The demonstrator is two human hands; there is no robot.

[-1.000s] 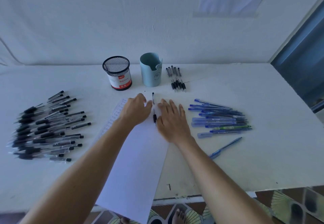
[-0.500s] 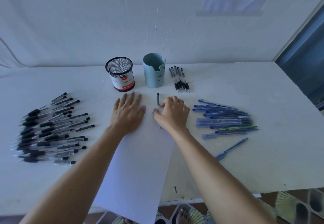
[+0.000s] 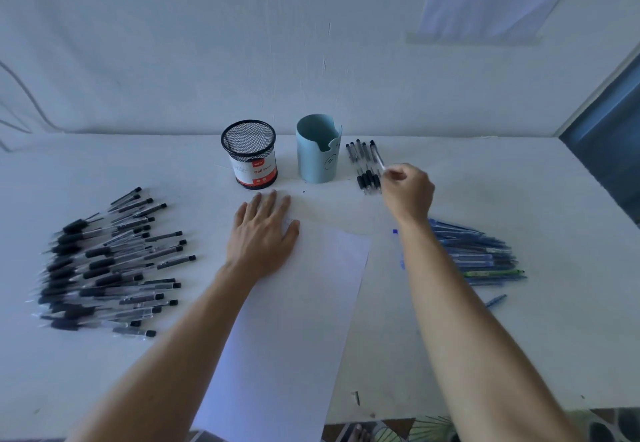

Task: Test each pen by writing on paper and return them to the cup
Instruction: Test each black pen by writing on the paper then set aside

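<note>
Left hand (image 3: 263,233), fingers spread, presses flat on the far corner of a smooth white paper sheet (image 3: 298,303), whose near end overhangs the table (image 3: 554,199) edge. Right hand (image 3: 410,192) pinches a clear-barrelled pen (image 3: 378,159) over the short row of black-gripped pens (image 3: 362,171), just right of the smooth pale-blue cup (image 3: 317,150). A cylindrical black mesh cup (image 3: 251,154) stands beside it; a strip of tabletop separates both cups from the paper.

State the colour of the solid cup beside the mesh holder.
The solid cup is pale blue; the head view shows it.
</note>
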